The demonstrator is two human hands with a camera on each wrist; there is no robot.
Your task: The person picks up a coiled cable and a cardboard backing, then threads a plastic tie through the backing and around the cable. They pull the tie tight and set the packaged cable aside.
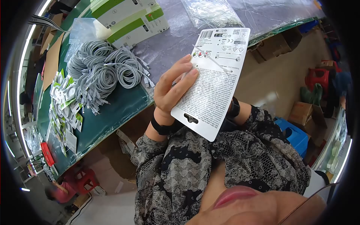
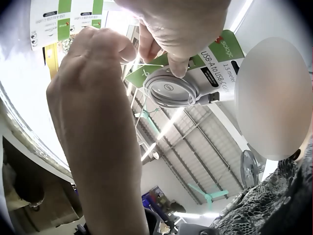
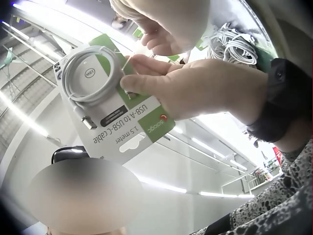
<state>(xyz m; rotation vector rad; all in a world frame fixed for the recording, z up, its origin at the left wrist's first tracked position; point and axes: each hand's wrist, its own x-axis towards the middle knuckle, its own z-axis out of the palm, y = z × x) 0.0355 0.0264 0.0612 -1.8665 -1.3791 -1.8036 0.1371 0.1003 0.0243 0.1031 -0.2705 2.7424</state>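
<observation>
Card front (image 3: 115,142) with cable (image 3: 90,99): wrist views only

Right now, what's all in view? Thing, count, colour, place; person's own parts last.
packaging card: one, white and green, in left hand
mounted cable: one, pale grey, on card's front
thin tie: one, white, across card's back
loose cables: many, uncounted, grey, table
carded cables: several, white and green, table's left
boxes: at least two, white and green, table's back
bag of strips: one, clear, table's far side
table: one, green and purple-grey, ahead
stools: two, red, floor
wristbands: two, black, wrists
left hand: one, bare, holding card
right hand: one, bare, by card; grip unclear
</observation>
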